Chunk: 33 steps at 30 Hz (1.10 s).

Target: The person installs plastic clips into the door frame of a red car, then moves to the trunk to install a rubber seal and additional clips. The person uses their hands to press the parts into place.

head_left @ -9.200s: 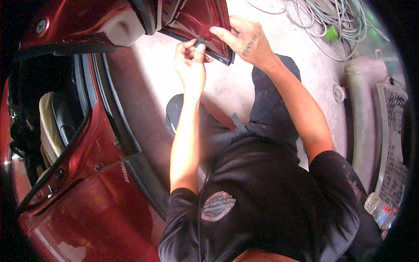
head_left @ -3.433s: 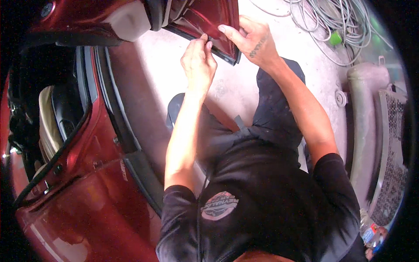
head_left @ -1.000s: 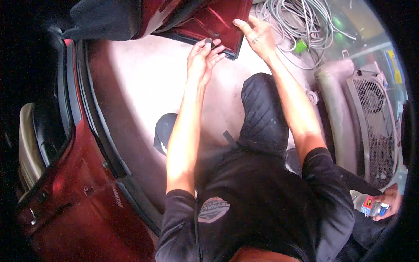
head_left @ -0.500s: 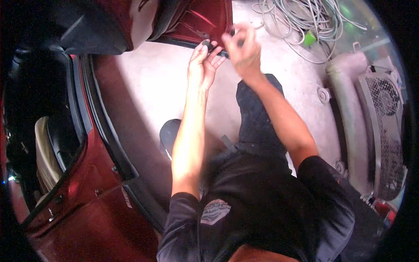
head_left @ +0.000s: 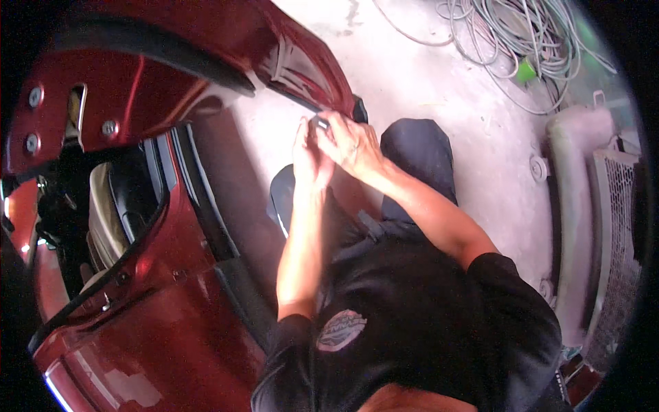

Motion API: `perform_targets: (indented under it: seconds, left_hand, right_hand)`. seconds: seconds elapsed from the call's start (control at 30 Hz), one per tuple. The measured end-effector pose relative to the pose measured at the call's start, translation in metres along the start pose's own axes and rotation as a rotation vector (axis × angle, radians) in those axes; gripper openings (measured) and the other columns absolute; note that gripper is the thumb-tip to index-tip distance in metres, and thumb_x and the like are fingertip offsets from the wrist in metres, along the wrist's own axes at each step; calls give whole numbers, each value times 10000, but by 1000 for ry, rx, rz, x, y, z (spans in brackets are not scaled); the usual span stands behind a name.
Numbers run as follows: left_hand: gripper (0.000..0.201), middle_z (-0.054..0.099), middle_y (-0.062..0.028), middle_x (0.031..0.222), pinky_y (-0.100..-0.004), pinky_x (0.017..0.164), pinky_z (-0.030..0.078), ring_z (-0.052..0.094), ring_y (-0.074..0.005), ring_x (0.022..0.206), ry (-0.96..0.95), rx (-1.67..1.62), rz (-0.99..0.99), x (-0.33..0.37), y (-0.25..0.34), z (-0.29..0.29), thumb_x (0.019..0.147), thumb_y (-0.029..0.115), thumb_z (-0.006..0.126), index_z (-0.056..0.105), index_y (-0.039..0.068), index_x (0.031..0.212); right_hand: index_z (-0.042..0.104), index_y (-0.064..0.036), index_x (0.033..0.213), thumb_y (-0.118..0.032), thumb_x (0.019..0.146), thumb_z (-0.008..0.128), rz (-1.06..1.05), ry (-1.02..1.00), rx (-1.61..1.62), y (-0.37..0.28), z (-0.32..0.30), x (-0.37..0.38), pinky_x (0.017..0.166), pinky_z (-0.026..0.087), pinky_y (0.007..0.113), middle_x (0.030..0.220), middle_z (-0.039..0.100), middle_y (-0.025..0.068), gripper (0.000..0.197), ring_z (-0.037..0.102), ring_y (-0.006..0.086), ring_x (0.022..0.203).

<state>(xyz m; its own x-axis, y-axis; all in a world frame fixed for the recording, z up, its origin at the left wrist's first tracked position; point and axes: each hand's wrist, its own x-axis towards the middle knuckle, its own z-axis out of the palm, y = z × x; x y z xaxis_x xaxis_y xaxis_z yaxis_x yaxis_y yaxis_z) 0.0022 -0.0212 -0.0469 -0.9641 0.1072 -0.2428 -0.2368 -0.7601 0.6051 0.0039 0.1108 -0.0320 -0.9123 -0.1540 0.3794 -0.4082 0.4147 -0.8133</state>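
An open red car door (head_left: pixel 206 62) fills the top left, its dark lower edge (head_left: pixel 302 99) running down to a corner. Both my hands meet at that corner. My left hand (head_left: pixel 309 154) reaches up with fingers pinched on a small grey part (head_left: pixel 320 122) at the edge. My right hand (head_left: pixel 353 141) lies beside it, fingers curled over the same spot and touching the door's black corner tip (head_left: pixel 359 110). What lies under the fingers is hidden. I crouch on the floor, dark trousers and black shirt below my arms.
The red car body (head_left: pixel 137 329) with its door opening, black seal (head_left: pixel 206 199) and a beige seat (head_left: pixel 103 220) stands at left. On the concrete floor (head_left: pixel 425 82) lie coiled grey cables (head_left: pixel 522 34), a pale bumper part (head_left: pixel 573 206) and a mesh grille (head_left: pixel 618 226) at right.
My head has turned, so the door now spreads across the top left. Both hands stay together at the door's lower corner, closer to my body than a second ago.
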Motion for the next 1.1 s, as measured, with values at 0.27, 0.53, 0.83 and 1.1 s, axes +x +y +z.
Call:
perform_targets:
  seconds: [0.27,0.53,0.83,1.1]
  left_hand:
    - [471,613,-96,1139,-358,944,528,612,-213,1068,82,-64,-31,-16,-1,-6,1089,449,295,542,61,1192]
    - [371,611,-72,1078,-372,922,560,633,-200,1005,52,-300,-228,30,-12,-34,1086,351,391,554,26,1162]
    - [327,479,31,677,-224,401,274,373,-43,490,-6,308,-92,42,-28,-33,1073,376,452,512,77,953]
    - [356,477,31,701,-226,399,232,320,-39,474,-243,72,-177,121,-52,2,1023,414,556,535,63,969]
  right_hand:
    - [557,-22,1160,-217,951,567,-134,111,-105,-21,25,-6,713,561,449,990,626,155,286,680,340,866]
    - [601,12,1158,-137,903,629,-158,143,-67,-11,20,-1,789,557,388,1091,657,179,297,681,333,962]
    - [668,5,1149,-88,851,683,96,116,32,-25,-8,-7,710,570,331,962,731,155,312,730,233,805]
    - [621,31,1170,-113,906,682,163,283,184,15,-47,45,807,554,281,968,721,87,307,696,133,898]
